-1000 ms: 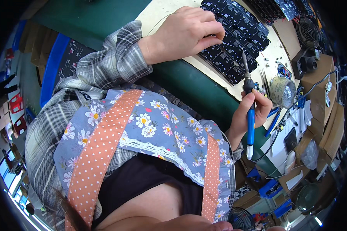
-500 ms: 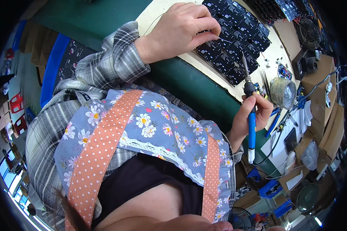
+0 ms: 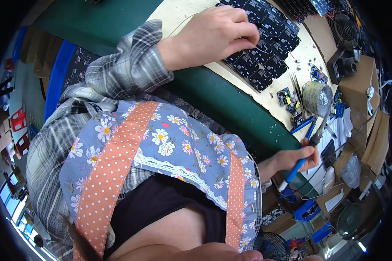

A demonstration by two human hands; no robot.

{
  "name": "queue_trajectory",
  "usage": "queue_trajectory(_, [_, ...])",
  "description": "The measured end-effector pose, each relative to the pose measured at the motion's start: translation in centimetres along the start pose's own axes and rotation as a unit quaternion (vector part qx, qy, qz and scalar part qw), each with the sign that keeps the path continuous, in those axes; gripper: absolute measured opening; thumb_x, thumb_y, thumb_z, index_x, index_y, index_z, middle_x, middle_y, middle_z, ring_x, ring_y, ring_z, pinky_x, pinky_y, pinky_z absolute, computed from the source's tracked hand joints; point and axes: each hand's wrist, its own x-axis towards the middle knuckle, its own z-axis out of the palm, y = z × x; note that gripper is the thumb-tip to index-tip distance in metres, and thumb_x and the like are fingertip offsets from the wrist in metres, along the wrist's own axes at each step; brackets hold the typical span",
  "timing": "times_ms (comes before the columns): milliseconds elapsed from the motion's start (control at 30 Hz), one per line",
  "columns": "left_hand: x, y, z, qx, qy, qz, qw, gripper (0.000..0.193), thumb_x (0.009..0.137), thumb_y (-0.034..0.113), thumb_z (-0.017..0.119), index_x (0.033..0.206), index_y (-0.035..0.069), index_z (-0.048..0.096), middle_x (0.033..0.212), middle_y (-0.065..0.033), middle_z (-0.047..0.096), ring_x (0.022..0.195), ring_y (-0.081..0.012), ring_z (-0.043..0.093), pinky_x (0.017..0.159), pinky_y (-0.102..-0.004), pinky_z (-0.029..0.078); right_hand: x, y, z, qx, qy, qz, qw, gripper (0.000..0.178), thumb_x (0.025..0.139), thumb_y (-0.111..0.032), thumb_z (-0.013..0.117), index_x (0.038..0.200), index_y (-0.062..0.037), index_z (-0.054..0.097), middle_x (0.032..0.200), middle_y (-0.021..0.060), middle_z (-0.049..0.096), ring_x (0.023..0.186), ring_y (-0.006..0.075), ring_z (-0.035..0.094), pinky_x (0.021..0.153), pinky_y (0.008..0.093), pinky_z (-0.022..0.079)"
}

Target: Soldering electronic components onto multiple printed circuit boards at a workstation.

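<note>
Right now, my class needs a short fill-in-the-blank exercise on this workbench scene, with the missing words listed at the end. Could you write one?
1. The ____ hand pinches a thin wire over the black circuit boards.
2. The right hand grips the soldering iron by its ____-coloured handle.
3. In the picture, the roll of tape stands to the ____ of the circuit boards.
4. The apron's orange straps are covered with white polka ____.

Missing words: left; blue; right; dots.

I see a smooth plastic soldering-iron handle (image 3: 295, 169), a matt cardboard box (image 3: 357, 89) and a cloth apron (image 3: 183, 130).
</note>
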Motion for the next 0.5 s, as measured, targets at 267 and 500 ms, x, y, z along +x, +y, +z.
queue_trajectory(267, [1.6, 1.5, 3.0, 0.077, -0.029, 0.056, 0.995, 0.011, 0.077, 0.021, 0.064, 0.077, 0.011, 0.059, 0.076, -0.0032, 0.054, 0.076, -0.0203, 0.057, 0.068, -0.0317, 0.045, -3.5, -2.2, 3.7, 0.154, -0.225, 0.048, 0.961, 0.022, 0.084, -0.018, 0.060, 0.094, -0.0004, 0.049, 0.083, 0.0111, 0.056, 0.066, 0.0160, 0.058, 0.059, 0.0239, 0.051])
queue_trajectory(500, [1.8, 1.6, 3.5, 0.111, -0.042, 0.049, 0.992, 0.011, 0.076, 0.021, 0.064, 0.077, 0.010, 0.059, 0.076, -0.0026, 0.054, 0.078, -0.0188, 0.057, 0.069, -0.0317, 0.044, -3.3, -2.6, 4.0, 0.117, -0.276, 0.052, 0.953, 0.017, 0.083, -0.011, 0.058, 0.093, 0.0008, 0.050, 0.084, 0.0112, 0.055, 0.069, 0.0169, 0.059, 0.063, 0.0256, 0.052])
